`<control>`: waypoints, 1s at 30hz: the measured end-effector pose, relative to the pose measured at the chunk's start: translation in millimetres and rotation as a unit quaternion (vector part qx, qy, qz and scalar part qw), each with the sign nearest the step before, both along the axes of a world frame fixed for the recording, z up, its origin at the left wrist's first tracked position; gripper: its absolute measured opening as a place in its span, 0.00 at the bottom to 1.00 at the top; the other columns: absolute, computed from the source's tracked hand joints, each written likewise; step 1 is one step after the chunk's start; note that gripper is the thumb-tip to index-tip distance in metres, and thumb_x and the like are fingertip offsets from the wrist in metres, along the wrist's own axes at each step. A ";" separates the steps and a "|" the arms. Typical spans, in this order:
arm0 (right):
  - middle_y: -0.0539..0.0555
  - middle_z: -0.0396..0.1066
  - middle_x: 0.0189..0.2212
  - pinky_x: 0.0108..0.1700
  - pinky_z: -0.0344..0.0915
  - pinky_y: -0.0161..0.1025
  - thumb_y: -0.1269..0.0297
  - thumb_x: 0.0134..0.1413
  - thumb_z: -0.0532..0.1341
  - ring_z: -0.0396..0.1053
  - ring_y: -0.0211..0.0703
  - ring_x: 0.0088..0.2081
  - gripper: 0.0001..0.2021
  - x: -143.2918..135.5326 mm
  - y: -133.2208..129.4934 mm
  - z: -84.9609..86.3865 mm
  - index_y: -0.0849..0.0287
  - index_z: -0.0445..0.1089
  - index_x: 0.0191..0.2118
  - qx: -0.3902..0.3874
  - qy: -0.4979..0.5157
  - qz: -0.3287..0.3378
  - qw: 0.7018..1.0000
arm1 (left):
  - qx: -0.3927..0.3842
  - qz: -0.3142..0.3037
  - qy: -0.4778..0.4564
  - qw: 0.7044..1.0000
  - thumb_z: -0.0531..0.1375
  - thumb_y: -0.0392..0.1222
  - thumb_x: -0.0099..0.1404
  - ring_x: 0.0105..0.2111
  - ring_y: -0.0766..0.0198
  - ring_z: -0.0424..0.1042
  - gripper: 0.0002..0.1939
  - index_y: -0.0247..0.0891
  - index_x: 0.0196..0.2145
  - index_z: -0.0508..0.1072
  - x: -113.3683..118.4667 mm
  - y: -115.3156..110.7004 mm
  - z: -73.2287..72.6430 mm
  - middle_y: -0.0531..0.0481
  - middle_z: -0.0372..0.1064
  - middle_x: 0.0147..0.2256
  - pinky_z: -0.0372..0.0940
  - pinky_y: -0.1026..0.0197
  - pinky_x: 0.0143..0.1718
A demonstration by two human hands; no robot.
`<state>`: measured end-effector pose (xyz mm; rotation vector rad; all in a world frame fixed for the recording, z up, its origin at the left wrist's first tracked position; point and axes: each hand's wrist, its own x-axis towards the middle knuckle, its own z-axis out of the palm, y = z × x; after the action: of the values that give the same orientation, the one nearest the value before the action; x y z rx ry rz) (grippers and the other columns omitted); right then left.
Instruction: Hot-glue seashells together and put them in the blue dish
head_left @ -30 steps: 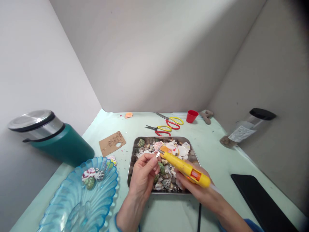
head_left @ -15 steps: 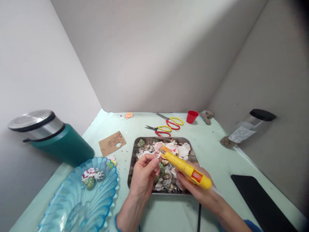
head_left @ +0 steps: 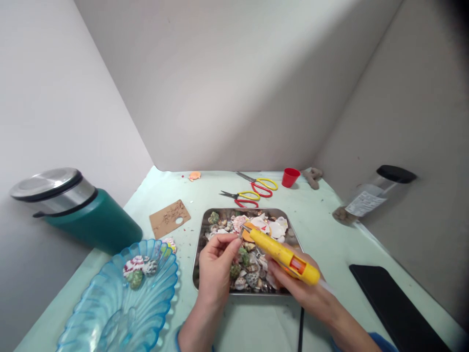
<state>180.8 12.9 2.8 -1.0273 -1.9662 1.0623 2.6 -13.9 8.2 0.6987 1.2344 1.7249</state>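
Note:
My right hand (head_left: 293, 286) grips a yellow glue gun (head_left: 280, 254), its nozzle pointing up-left over a metal tray (head_left: 297, 239) filled with several seashells. My left hand (head_left: 216, 266) pinches a small shell (head_left: 239, 235) at its fingertips, right at the gun's nozzle tip. Both hands hover above the tray's near half. The gun's black cord (head_left: 301, 330) runs down toward me.
A blue scalloped glass bowl (head_left: 110, 308) with a few shells sits at near left. A green bin with a steel lid (head_left: 73, 210) lies left. Two scissors (head_left: 252, 190), a red cup (head_left: 290, 177), a cardboard tag (head_left: 169, 218), a clear jar (head_left: 370, 198) and a black slab (head_left: 395, 308) lie around.
The hands and glue gun have barely shifted; the small shell stays at the nozzle tip. The view moved slightly.

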 end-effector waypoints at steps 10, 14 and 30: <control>0.49 0.66 0.24 0.31 0.64 0.37 0.58 0.62 0.56 0.66 0.40 0.26 0.10 0.0 -0.9 0.8 0.56 0.63 0.32 -0.021 -0.022 0.006 1.000 | 0.105 0.134 0.319 0.932 0.64 0.31 0.57 0.38 0.58 0.73 0.07 0.42 0.31 0.79 2.4 -13.2 5.2 0.48 0.76 0.34 0.64 0.59 0.46; 0.48 0.64 0.24 0.30 0.62 0.36 0.59 0.62 0.56 0.64 0.39 0.25 0.09 0.6 0.5 0.4 0.56 0.62 0.31 -0.007 -0.013 0.033 0.999 | 0.165 0.171 0.407 0.882 0.62 0.29 0.58 0.37 0.59 0.74 0.09 0.40 0.35 0.78 -0.4 -11.1 -0.9 0.47 0.77 0.34 0.67 0.58 0.43; 0.48 0.65 0.23 0.28 0.62 0.35 0.60 0.62 0.56 0.64 0.38 0.24 0.08 0.4 0.9 -3.4 0.56 0.63 0.32 -0.007 0.006 0.028 1.000 | 0.161 0.128 0.431 0.879 0.60 0.29 0.60 0.37 0.63 0.73 0.08 0.39 0.35 0.75 -2.0 -9.1 -3.8 0.49 0.75 0.34 0.66 0.62 0.43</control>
<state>181.2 13.8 -0.6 -0.9762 -1.9914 1.1126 0.5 -23.0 4.4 1.6980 1.6873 1.9161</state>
